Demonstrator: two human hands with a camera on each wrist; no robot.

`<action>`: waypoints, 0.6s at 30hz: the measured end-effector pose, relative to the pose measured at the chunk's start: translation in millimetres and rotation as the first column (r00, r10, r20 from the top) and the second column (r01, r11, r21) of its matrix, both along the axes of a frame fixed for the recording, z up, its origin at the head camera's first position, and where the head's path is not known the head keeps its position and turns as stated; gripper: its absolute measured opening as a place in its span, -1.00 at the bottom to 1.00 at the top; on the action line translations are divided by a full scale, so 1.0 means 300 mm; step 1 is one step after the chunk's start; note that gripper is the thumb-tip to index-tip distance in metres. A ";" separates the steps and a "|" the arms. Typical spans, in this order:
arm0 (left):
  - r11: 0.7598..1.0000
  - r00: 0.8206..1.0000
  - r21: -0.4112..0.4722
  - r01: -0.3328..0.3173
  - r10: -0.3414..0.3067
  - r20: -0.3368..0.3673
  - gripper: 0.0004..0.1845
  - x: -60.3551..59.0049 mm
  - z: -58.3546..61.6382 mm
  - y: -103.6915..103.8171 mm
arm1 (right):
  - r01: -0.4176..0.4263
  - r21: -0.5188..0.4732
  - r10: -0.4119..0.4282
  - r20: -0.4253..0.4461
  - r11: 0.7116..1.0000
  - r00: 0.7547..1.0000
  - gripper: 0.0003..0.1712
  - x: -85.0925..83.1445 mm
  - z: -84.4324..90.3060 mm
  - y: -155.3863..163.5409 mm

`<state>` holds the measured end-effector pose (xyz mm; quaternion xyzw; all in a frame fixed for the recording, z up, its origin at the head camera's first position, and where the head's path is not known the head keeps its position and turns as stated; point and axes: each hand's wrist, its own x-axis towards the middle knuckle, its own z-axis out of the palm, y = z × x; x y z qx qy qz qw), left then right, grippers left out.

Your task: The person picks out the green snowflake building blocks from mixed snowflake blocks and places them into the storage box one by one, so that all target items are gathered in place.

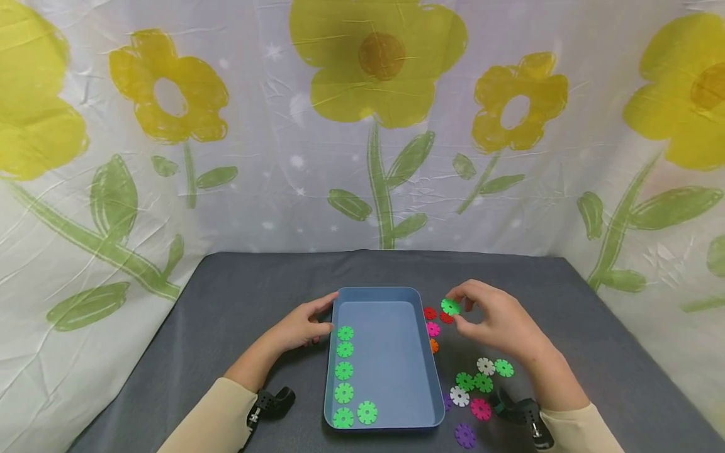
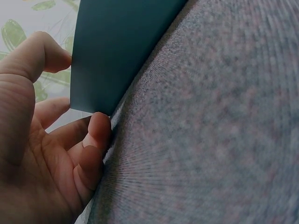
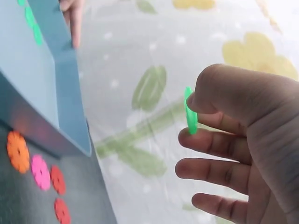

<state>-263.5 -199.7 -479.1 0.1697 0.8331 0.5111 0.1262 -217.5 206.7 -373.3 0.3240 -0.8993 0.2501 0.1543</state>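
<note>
A blue tray (image 1: 379, 294) lies on the table. My left hand (image 1: 300, 326) rests at its far left corner, the thumb and a finger touching the rim; in the left wrist view, the other fingers of this left hand (image 2: 60, 149) are loosely bent beside the wall. To the right of the tray, my right hand (image 1: 495, 314) pinches a green snowflake disc (image 1: 450, 307) between thumb and fingertips, above red discs (image 1: 430, 313). The right wrist view shows this green disc (image 3: 190, 112) edge-on. Several green discs (image 1: 343, 371) form a column along the tray's left side, with another green disc (image 1: 367, 413) beside the lowest.
Right of the tray lie a pink disc (image 1: 433, 329), an orange disc (image 1: 434, 346), white discs (image 1: 459, 396), loose green discs (image 1: 483, 382), a magenta disc (image 1: 481, 409) and a purple disc (image 1: 465, 435). A flowered curtain (image 1: 272, 189) hangs behind the grey table (image 1: 260, 277).
</note>
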 end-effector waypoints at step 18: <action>1.000 1.000 0.007 0.000 0.000 0.019 -0.16 0.003 0.001 0.005 | -0.212 0.039 0.215 -0.083 0.976 0.973 -0.74 0.069 -0.034 -0.184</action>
